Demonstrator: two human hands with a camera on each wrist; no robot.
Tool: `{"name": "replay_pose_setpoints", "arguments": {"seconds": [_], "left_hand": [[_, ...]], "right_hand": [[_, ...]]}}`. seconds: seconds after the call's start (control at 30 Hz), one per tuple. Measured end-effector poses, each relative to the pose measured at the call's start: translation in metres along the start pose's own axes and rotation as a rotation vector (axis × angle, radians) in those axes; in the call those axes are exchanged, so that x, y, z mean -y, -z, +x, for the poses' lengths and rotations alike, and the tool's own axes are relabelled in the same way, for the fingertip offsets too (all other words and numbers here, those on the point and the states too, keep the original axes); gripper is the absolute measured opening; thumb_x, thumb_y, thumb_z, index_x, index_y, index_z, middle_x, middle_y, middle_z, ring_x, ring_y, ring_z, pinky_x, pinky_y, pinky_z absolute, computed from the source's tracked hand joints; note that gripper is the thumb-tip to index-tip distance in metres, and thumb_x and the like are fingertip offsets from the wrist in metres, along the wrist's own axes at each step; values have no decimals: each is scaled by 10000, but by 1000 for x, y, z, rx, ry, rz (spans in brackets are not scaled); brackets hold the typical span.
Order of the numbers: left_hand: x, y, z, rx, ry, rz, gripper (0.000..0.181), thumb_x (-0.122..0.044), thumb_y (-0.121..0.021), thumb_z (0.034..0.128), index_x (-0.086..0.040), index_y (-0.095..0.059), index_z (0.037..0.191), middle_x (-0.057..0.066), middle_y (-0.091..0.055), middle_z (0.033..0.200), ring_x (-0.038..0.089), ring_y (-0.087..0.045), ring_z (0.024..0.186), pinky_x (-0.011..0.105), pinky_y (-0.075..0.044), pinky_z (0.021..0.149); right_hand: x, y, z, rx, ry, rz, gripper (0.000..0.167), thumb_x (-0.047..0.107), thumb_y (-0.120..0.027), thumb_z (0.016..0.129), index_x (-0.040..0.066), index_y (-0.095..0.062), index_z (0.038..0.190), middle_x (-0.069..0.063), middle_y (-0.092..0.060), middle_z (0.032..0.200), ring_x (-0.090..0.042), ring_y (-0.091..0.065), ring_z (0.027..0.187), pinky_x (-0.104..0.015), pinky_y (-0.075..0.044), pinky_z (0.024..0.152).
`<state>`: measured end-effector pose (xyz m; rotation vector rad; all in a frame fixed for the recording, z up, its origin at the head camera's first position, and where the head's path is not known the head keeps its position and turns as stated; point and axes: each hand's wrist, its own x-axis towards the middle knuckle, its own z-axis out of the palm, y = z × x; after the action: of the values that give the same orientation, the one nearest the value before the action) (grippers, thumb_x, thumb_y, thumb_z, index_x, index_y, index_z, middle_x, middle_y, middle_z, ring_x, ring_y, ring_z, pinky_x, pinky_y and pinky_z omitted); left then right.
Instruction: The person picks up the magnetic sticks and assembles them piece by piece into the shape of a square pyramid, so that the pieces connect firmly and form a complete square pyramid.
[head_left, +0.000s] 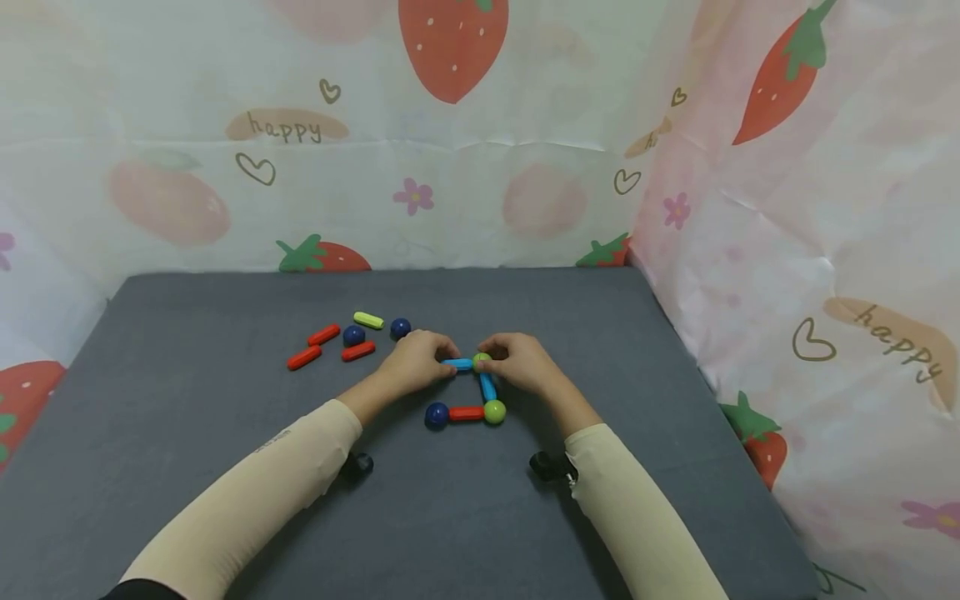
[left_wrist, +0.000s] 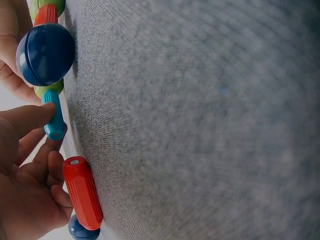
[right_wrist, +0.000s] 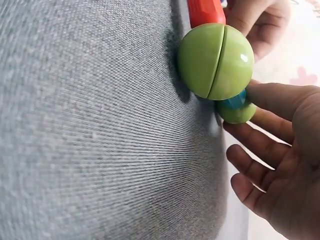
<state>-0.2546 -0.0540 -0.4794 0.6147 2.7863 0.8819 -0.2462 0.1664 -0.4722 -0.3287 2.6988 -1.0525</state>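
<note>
My left hand (head_left: 417, 360) pinches a light blue rod (left_wrist: 54, 116) between thumb and fingers. The rod's far end meets a green ball (head_left: 482, 362), which my right hand (head_left: 522, 363) holds between thumb and fingertips. From that ball a second blue rod (head_left: 487, 387) runs toward the front to another green ball (right_wrist: 216, 61). A red rod (head_left: 467, 413) joins this front ball to a dark blue ball (left_wrist: 46, 54) at its left. In the right wrist view the held green ball is partly hidden behind the front one.
Left of the hands lie loose red rods (head_left: 304, 358), a yellow-green rod (head_left: 368, 320) and dark blue balls (head_left: 354, 336). The grey table (head_left: 225, 467) ends at a printed curtain (head_left: 465, 167) at the back and right.
</note>
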Motion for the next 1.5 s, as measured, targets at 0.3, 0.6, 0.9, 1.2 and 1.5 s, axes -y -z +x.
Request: {"name": "replay_pose_setpoints", "arguments": {"seconds": [0.3,0.6,0.9,1.2,1.5], "left_hand": [[-1,1,1,5,-5,-2,210,-227,-783,926,-146,-768,1119,15,-756,1104,179,-678,1036,414,-513,943],[10,14,-2,30,-13,-73,269,-284,-772,936,-163,-756,1175,4,-724,1142,179,-619,988,381,-518,857],[24,43,-6,21,-60,-117,307,-227,-749,956,-106,-736,1238,64,-710,1198,257,-589,1041,448,-470,943],[35,71,-8,-47,-32,-123,296,-236,-745,960,-144,-732,1241,46,-681,1262,296,-573,1164,475,-474,997],[63,75,-2,-52,16,-62,389,-251,-716,981,-109,-671,1341,94,-648,1328,331,-516,1247,530,-438,1044]], "right_hand": [[-3,0,1,-8,-18,32,277,345,-764,938,191,-760,1169,12,-734,1136,-180,-658,1060,-412,-525,945],[-7,0,1,-5,-2,45,256,340,-752,949,197,-763,1162,14,-731,1129,-181,-657,1045,-414,-529,932],[-8,-1,1,-1,1,41,272,347,-747,952,206,-756,1185,18,-729,1161,-185,-658,1076,-415,-526,948],[-10,-1,0,-9,9,48,276,337,-754,948,197,-752,1186,12,-727,1150,-182,-652,1050,-408,-527,922],[-12,-2,-1,-9,12,57,280,355,-753,946,211,-755,1186,26,-724,1157,-180,-651,1071,-413,-530,930]]}}
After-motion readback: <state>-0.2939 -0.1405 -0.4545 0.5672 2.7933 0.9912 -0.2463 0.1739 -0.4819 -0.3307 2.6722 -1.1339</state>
